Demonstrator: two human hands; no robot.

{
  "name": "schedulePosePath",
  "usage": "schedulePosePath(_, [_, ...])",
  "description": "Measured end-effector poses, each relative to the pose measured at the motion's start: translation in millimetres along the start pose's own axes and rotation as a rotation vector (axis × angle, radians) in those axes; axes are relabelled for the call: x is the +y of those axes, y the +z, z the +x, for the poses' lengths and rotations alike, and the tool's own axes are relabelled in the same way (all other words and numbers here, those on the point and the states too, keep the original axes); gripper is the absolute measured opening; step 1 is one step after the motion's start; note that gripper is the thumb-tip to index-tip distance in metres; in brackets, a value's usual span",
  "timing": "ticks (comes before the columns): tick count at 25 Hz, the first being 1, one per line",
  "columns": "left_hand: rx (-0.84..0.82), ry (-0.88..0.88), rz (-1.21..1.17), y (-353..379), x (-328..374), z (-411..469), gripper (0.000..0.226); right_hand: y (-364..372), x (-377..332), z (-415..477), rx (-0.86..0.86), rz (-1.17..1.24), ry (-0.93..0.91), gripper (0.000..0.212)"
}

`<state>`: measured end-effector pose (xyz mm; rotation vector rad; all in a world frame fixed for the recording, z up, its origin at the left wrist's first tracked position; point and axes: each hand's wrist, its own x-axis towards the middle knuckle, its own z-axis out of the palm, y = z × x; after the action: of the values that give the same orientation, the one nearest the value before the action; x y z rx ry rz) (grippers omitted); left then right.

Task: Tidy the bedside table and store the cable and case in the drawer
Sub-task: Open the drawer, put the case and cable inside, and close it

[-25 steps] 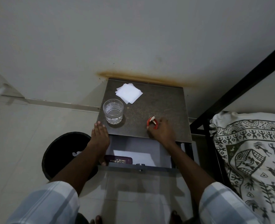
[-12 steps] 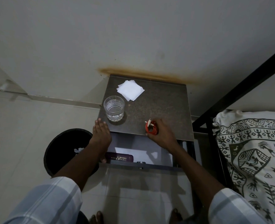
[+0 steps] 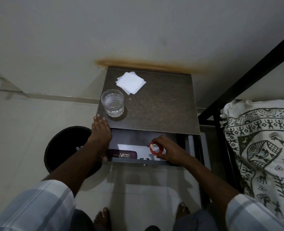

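The dark bedside table point(image 3: 162, 105) has its drawer point(image 3: 131, 161) pulled open below the top. My right hand point(image 3: 169, 150) holds a coiled red cable point(image 3: 156, 149) over the inside of the drawer, on its right side. A maroon glasses case point(image 3: 121, 154) lies in the drawer at the left front. My left hand point(image 3: 101, 129) rests flat with straight fingers on the table's front left corner, its thumb down by the drawer's left end near the case.
A clear glass point(image 3: 112, 103) stands on the tabletop's left side, with folded white tissues point(image 3: 130, 82) behind it. A black round bin point(image 3: 59, 147) sits on the floor left of the table. A black bed frame point(image 3: 221, 130) and patterned pillow point(image 3: 262, 147) are at the right.
My right hand has lifted the red cable off the tabletop's front edge and brought it down over the open drawer. My left hand stays on the table's corner.
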<state>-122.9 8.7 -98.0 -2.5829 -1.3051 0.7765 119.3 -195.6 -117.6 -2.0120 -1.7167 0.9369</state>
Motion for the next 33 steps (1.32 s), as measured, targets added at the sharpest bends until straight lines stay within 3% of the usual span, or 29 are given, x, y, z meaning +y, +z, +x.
schedulePosePath(4, [-0.014, 0.124, 0.106, -15.6, -1.1, -6.5, 0.15, 14.3, 28.5, 20.9, -0.203, -0.133, 0.147, 0.055])
schedulePosePath(7, [-0.05, 0.131, 0.085, -11.9, -1.2, -3.6, 0.164, 32.1, 47.9, 34.4, -0.307, -0.206, 0.139, 0.045])
schedulePosePath(13, [-0.084, 0.178, 0.092, -15.9, -0.9, -2.6, 0.169, 43.0, 65.6, 40.5, -0.351, -0.257, 0.042, 0.031])
schedulePosePath(21, [-0.081, 0.172, 0.08, -18.3, -2.0, -3.2, 0.17, 40.6, 70.2, 31.7, -0.325, -0.312, 0.051, 0.036])
schedulePosePath(24, [-0.091, 0.17, 0.06, -20.0, -2.9, -3.1, 0.17, 31.1, 61.3, 21.8, -0.191, -0.259, 0.217, 0.038])
schedulePosePath(27, [-0.129, 0.145, 0.043, -23.3, -0.2, -5.8, 0.17, 19.1, 32.7, -2.8, 0.269, 0.041, 0.493, 0.026])
schedulePosePath(30, [-0.147, 0.07, -0.017, -26.0, 1.5, -9.2, 0.168, 15.9, -20.5, -40.7, 0.664, 0.228, 0.514, 0.008])
schedulePosePath(33, [-0.165, 0.039, -0.066, -28.8, 0.4, -12.8, 0.155, 34.9, -57.3, -68.7, 0.765, 0.584, 0.656, 0.013])
